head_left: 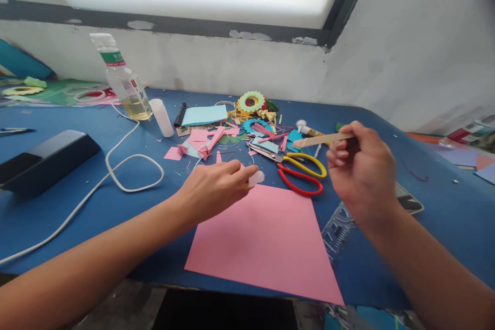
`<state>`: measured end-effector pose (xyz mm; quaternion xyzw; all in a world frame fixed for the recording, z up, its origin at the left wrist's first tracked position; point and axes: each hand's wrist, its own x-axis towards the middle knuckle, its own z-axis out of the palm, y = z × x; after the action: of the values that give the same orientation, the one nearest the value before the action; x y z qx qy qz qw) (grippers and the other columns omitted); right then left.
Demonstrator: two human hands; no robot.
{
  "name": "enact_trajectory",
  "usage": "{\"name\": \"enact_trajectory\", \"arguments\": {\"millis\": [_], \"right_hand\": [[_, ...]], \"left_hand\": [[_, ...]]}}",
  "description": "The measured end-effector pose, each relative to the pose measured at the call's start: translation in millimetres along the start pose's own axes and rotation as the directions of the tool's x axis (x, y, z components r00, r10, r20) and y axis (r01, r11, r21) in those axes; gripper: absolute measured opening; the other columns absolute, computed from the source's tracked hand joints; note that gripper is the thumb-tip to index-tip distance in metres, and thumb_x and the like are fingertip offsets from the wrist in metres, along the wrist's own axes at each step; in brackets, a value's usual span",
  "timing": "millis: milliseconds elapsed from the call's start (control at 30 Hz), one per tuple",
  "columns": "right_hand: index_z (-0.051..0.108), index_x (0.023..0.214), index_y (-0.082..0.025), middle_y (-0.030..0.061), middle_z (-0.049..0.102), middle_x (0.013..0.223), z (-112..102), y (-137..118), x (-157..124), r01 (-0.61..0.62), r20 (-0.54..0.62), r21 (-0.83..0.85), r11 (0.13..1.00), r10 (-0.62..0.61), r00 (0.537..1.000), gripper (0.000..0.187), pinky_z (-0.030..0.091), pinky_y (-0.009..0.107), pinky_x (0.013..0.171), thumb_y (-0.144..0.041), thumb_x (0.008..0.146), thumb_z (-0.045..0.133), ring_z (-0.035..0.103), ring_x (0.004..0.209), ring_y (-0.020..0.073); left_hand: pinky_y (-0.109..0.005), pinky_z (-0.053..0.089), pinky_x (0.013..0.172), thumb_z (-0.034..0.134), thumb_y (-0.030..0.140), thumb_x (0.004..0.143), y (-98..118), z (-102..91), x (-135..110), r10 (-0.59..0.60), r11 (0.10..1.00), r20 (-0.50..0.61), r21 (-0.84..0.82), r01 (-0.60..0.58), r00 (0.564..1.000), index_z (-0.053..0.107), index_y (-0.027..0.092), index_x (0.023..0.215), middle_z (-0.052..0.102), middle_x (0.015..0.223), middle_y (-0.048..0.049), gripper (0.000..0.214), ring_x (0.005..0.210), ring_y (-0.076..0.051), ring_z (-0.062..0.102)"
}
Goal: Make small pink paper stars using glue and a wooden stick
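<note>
My left hand [222, 183] is closed around a small white-capped tube [256, 178], its body mostly hidden by the fingers. It hovers over the top left part of a pink sheet of paper [266, 242]. Raised on the right, my right hand [361, 165] pinches a flat wooden craft stick [319, 139] that points left. Below the stick lie scissors [299, 170] with one red and one yellow handle. A clear stencil ruler [337, 229] lies under my right wrist, partly covered, beside a phone [410, 200].
Paper scraps [209, 142] and scalloped paper rings [251, 102] are heaped behind the pink sheet. A yellow tube [311, 131] lies at the heap's right. A bottle [126, 85], a white cylinder [161, 117], a white cable [112, 170] and a dark box-shaped device [50, 157] occupy the left.
</note>
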<state>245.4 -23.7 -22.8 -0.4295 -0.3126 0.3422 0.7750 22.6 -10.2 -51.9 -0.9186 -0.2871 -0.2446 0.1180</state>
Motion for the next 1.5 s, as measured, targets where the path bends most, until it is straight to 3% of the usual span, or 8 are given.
{"name": "enact_trajectory", "arguments": {"millis": [133, 233, 300, 367, 933, 1233, 1367, 1500], "right_hand": [[0.059, 0.056, -0.019, -0.0061, 0.048, 0.042, -2.4, -7.3, 5.6, 0.08, -0.015, 0.024, 0.996, -0.08, 0.997, 0.02, 0.03, 0.015, 0.033, -0.027, 0.075, 0.058, 0.042, 0.037, 0.0042], [0.062, 0.058, -0.019, -0.0051, 0.052, 0.045, -3.4, -6.1, 3.8, 0.112, 0.053, 0.027, 0.993, -0.114, 0.992, 0.019, 0.032, 0.015, 0.034, -0.033, 0.072, 0.065, 0.044, 0.038, 0.0045], [0.063, 0.059, -0.019, -0.0054, 0.052, 0.045, -3.6, -4.8, 2.0, 0.129, 0.082, 0.035, 0.991, -0.131, 0.988, 0.019, 0.033, 0.015, 0.034, -0.035, 0.069, 0.068, 0.044, 0.038, 0.0041], [0.064, 0.059, -0.02, -0.0055, 0.052, 0.046, -3.6, -4.2, -0.3, 0.135, 0.095, 0.044, 0.99, -0.139, 0.986, 0.019, 0.034, 0.015, 0.035, -0.035, 0.07, 0.067, 0.045, 0.039, 0.004], [0.063, 0.066, -0.021, -0.0047, 0.054, 0.05, 1.2, -4.0, -22.3, 0.172, 0.286, -0.007, 0.985, -0.163, 0.944, 0.021, 0.036, 0.018, 0.036, -0.039, 0.077, 0.064, 0.046, 0.042, 0.0062], [0.064, 0.075, -0.021, -0.0024, 0.054, 0.059, -3.3, -4.1, -33.3, 0.357, 0.456, -0.056, 0.932, -0.294, 0.84, 0.023, 0.039, 0.021, 0.041, -0.036, 0.087, 0.052, 0.05, 0.049, 0.0082], [0.062, 0.073, -0.021, -0.0028, 0.053, 0.06, -4.2, -3.0, -36.0, 0.489, 0.398, -0.107, 0.866, -0.413, 0.819, 0.023, 0.037, 0.023, 0.042, -0.034, 0.088, 0.052, 0.047, 0.049, 0.0077], [0.061, 0.071, -0.021, -0.0038, 0.05, 0.057, -3.2, -3.6, -34.8, 0.486, 0.336, -0.138, 0.863, -0.421, 0.842, 0.021, 0.035, 0.024, 0.041, -0.031, 0.088, 0.053, 0.045, 0.047, 0.0077]], "left_hand": [[-0.022, 0.042, 0.053, 0.052, 0.04, 0.084, -4.0, -3.8, 6.6, -0.283, 0.872, 0.153, -0.371, 0.32, 0.947, 0.058, 0.02, 0.103, 0.065, 0.079, -0.0021, 0.028, 0.064, -0.014, 0.06], [-0.021, 0.045, 0.049, 0.05, 0.05, 0.082, -6.3, -8.8, 11.7, -0.383, 0.54, 0.373, -0.652, 0.532, 0.845, 0.055, 0.019, 0.092, 0.057, 0.068, 0.0015, 0.033, 0.058, -0.012, 0.053], [-0.021, 0.047, 0.047, 0.054, 0.052, 0.078, -6.1, -10.8, 13.1, -0.382, 0.337, 0.452, -0.744, 0.577, 0.806, 0.051, 0.019, 0.089, 0.052, 0.067, 0.0028, 0.035, 0.059, -0.012, 0.051], [-0.02, 0.049, 0.046, 0.059, 0.051, 0.075, -4.8, -11.7, 12.9, -0.371, 0.248, 0.473, -0.779, 0.576, 0.799, 0.049, 0.019, 0.089, 0.05, 0.068, 0.0032, 0.036, 0.061, -0.012, 0.05], [-0.019, 0.044, 0.046, 0.065, 0.044, 0.073, 1.1, -10.8, 11.6, -0.316, 0.259, 0.387, -0.843, 0.472, 0.866, 0.054, 0.017, 0.093, 0.05, 0.071, 0.0019, 0.035, 0.057, -0.009, 0.047], [-0.018, 0.046, 0.054, 0.069, 0.027, 0.072, 3.5, -15.5, 12.0, -0.25, 0.404, 0.301, -0.831, 0.382, 0.92, 0.061, 0.018, 0.096, 0.061, 0.078, 0.0004, 0.028, 0.064, -0.01, 0.055], [-0.018, 0.049, 0.055, 0.068, 0.029, 0.073, 6.9, -15.8, 10.5, -0.185, 0.366, 0.333, -0.85, 0.379, 0.925, 0.064, 0.017, 0.099, 0.064, 0.08, -0.0014, 0.029, 0.062, -0.011, 0.059], [-0.017, 0.049, 0.05, 0.068, 0.028, 0.073, 9.3, -15.9, 8.9, -0.189, 0.344, 0.318, -0.865, 0.366, 0.929, 0.065, 0.017, 0.098, 0.063, 0.078, -0.0018, 0.028, 0.058, -0.01, 0.059]]}}
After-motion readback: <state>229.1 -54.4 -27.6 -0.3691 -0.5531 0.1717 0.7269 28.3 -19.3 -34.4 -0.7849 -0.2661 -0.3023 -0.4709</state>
